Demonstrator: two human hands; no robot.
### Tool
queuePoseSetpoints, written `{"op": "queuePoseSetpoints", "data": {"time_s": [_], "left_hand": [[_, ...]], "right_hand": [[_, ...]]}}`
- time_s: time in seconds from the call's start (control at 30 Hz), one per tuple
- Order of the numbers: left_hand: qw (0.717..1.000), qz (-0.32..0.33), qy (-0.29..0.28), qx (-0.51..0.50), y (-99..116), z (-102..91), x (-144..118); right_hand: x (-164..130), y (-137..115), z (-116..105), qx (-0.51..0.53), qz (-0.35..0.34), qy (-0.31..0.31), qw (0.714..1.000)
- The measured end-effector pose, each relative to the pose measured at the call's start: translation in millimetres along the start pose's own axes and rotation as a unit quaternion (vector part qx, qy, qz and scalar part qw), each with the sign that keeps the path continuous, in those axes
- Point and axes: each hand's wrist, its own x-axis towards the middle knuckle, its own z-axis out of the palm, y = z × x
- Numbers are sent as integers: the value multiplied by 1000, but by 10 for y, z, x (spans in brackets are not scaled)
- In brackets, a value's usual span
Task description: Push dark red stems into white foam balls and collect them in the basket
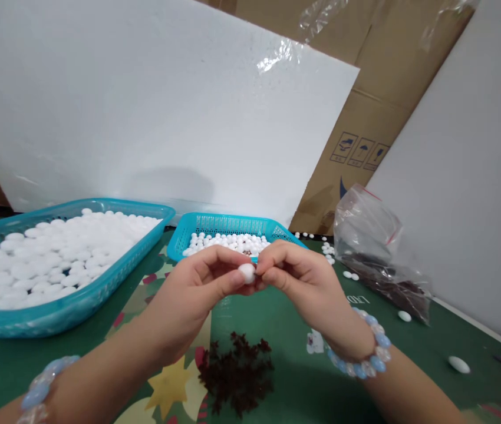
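Observation:
My left hand (204,280) pinches a small white ball (246,272) between thumb and fingertips, raised above the table. My right hand (301,282) meets it from the other side, thumb and index finger pressed together at the ball's right edge. Something tiny and dark seems to sit in that right pinch, too small to name. Below the hands lies a loose pile of small dark reddish-brown pieces (237,374). Behind them, a small turquoise basket (228,224) contains many white balls, partly hidden by my fingers.
At the left stands a larger turquoise basket (78,303) full of white oval balls. A clear plastic bag (383,259) with dark brown contents leans at the right. Loose white balls (458,365) lie on the green patterned table covering (316,388). A white board (166,106) and cardboard (365,112) rise behind.

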Motion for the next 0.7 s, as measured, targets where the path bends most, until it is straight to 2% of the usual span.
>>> {"op": "queuePoseSetpoints", "data": {"time_s": [0.13, 0.3, 0.4, 0.53, 0.7], "left_hand": [[1000, 15, 20, 15, -9, 9, -10], [996, 66, 28, 54, -9, 26, -39], [991, 88, 45, 92, 0, 39, -58], [987, 114, 48, 103, 29, 65, -80], [985, 116, 30, 120, 39, 77, -100]], "right_hand": [[-13, -6, 2, -45, -12, 8, 999], [-23, -9, 28, 20, -25, -1, 999], [-28, 5, 39, 24, -42, 13, 999], [-40, 16, 38, -36, -66, 19, 997], [-55, -4, 29, -116, -116, -13, 986]]}}
